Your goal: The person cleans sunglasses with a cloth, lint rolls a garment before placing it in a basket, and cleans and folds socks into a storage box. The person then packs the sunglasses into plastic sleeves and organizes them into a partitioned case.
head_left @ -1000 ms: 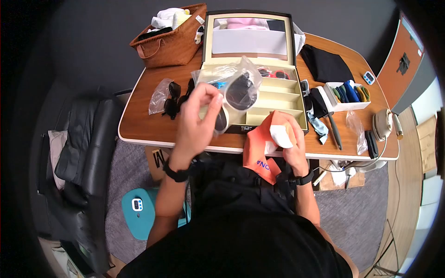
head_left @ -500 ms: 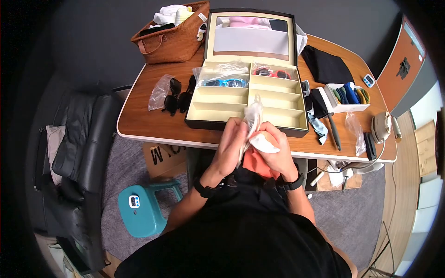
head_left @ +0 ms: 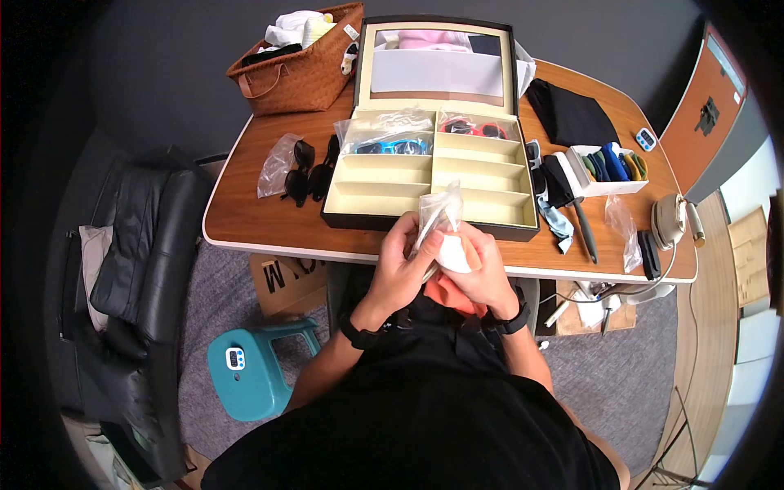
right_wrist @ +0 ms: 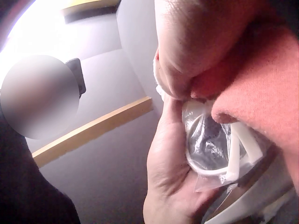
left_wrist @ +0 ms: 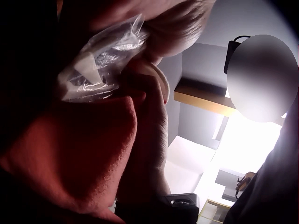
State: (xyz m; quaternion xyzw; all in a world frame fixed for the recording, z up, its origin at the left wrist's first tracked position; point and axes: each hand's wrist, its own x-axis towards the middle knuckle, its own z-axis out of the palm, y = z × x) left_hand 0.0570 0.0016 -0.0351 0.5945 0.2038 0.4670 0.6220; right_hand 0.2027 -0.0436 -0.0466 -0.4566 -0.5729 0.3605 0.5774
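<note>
Both hands meet in front of the table's near edge. The left hand (head_left: 394, 278) grips white-framed sunglasses (right_wrist: 234, 151) inside a clear plastic bag (head_left: 441, 208), whose loose end stands up above the fingers. An orange cloth (head_left: 447, 296) with a white part (head_left: 454, 255) is in the right hand (head_left: 488, 276), its lower end hanging below the fingers. In the right wrist view the cloth lies against the bagged sunglasses. Just beyond the hands stands an open sunglasses case (head_left: 384, 173), with bagged blue sunglasses (head_left: 394, 147) and red sunglasses (head_left: 474, 129) in its back compartments.
Black sunglasses (head_left: 298, 175) and a plastic bag lie left of the case. A brown basket (head_left: 302, 82) stands behind them. To the right are a white box (head_left: 614, 186) of rolled cloths, a dark-handled tool (head_left: 585, 233) and a corded appliance (head_left: 668, 220). A teal stool (head_left: 245, 388) is on the floor.
The left hand has brought the bagged sunglasses down from over the case to the right hand and the orange cloth. In the last half second the hands have barely shifted.
</note>
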